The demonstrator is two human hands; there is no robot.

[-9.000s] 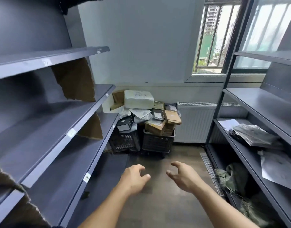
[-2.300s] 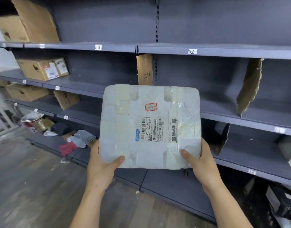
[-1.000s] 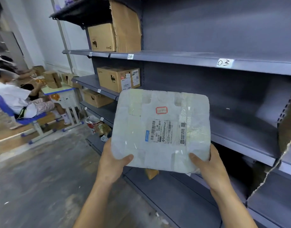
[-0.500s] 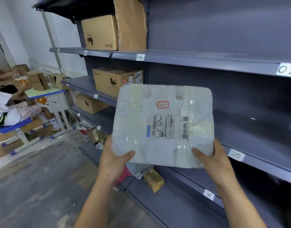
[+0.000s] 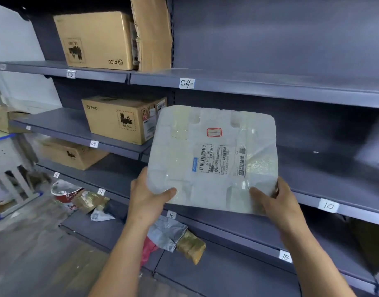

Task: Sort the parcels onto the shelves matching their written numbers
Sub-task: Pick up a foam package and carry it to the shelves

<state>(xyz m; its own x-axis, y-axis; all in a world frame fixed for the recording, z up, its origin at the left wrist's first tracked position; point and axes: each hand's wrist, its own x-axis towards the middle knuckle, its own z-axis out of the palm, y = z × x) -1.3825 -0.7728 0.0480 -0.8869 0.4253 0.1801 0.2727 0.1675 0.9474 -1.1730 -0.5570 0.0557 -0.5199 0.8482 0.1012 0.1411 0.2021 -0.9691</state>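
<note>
The white foam parcel [image 5: 212,168] is gripped at its two lower corners. The left hand [image 5: 148,198] is curled round the lower left corner, with the thumb laid across the front face. The right hand [image 5: 276,202] is curled round the lower right corner in the same way, thumb on the front and fingers hidden behind. The parcel is held off every surface, tilted with its face toward the camera, in front of the grey shelving [image 5: 270,39].

A printed shipping label [image 5: 221,159] is seen in the middle of the face, and a small red-bordered sticker [image 5: 214,132] above it. The mark written on the sticker cannot be read.

Behind the parcel lies the shelf [image 5: 334,174] whose edge carries the tag 10 [image 5: 328,205]. The tag 04 [image 5: 186,83] is fixed to the shelf edge above, and the tags 16 [image 5: 171,215] and 15 [image 5: 285,256] to the edge below.

To the left, a cardboard box [image 5: 94,39] is set on the shelf tagged 05 [image 5: 70,74], and a second box [image 5: 120,118] on the shelf tagged 08 [image 5: 93,144], just beside the parcel's upper left corner. A third, flatter box [image 5: 70,154] is placed one level lower.

On the bottom shelf, under the left forearm, a grey bag [image 5: 167,232] and a tan taped packet [image 5: 190,246] are lying together.
</note>
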